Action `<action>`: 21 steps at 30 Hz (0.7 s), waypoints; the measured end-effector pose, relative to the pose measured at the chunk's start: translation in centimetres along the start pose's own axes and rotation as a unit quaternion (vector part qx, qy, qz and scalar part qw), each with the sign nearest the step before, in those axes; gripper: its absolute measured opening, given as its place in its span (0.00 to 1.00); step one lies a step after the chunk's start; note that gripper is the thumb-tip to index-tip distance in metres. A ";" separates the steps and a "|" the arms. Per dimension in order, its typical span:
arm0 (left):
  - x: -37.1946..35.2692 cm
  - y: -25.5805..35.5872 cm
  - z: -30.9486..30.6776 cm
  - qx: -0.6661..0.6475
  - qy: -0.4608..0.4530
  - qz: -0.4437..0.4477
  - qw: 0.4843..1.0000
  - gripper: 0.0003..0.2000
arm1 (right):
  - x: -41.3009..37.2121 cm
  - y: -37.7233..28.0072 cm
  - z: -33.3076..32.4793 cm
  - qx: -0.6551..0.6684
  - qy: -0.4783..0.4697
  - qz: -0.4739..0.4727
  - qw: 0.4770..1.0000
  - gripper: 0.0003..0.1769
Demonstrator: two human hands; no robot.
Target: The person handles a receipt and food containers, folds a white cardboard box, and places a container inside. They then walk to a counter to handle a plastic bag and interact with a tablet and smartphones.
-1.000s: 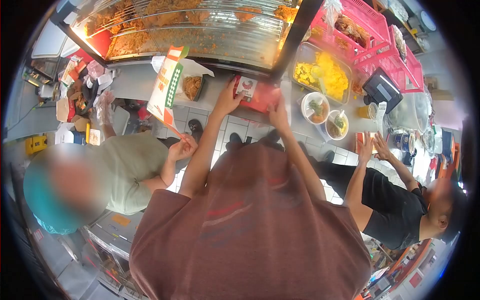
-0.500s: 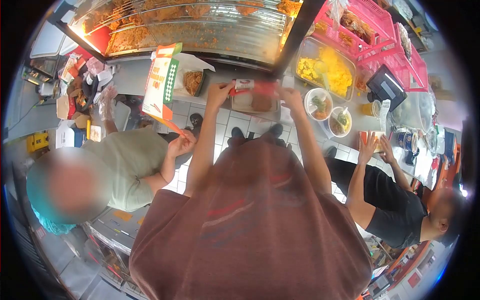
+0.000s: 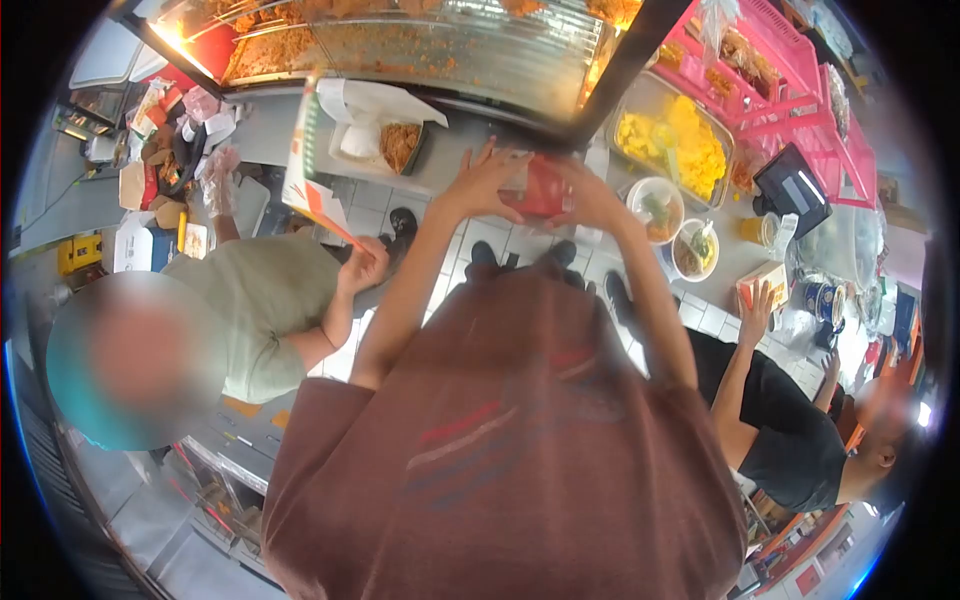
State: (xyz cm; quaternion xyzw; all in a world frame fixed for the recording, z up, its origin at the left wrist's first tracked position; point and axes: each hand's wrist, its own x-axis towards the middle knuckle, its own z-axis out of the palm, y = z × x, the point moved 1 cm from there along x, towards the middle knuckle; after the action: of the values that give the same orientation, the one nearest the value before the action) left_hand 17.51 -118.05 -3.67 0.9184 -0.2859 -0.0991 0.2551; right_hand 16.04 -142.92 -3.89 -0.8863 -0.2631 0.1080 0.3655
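At the counter's (image 3: 450, 150) near edge, the head view shows me the red box (image 3: 545, 188) below the glass case (image 3: 440, 65). My left hand (image 3: 485, 190) has its fingers spread wide at the box's left end. My right hand (image 3: 592, 200) curves about its right end, how far open I can't tell. Its long axis appears to run left to right.

Our narrow free strip of counter (image 3: 440, 165) left of the red box (image 3: 545, 190), bowls (image 3: 656, 212) to its right, display case (image 3: 420, 50) beyond.
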 end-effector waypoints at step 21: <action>1.6 -0.4 4.8 0.067 0.052 0.081 0.993 0.49 | -3.3 1.6 6.1 -0.113 0.130 0.012 0.985 0.36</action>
State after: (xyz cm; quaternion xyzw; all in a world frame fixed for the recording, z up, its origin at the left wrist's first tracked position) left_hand 17.38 -120.66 -8.01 0.9110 -0.3517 -0.0104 0.2150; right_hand 11.55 -142.09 -9.37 -0.9313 -0.2131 -0.0344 0.2933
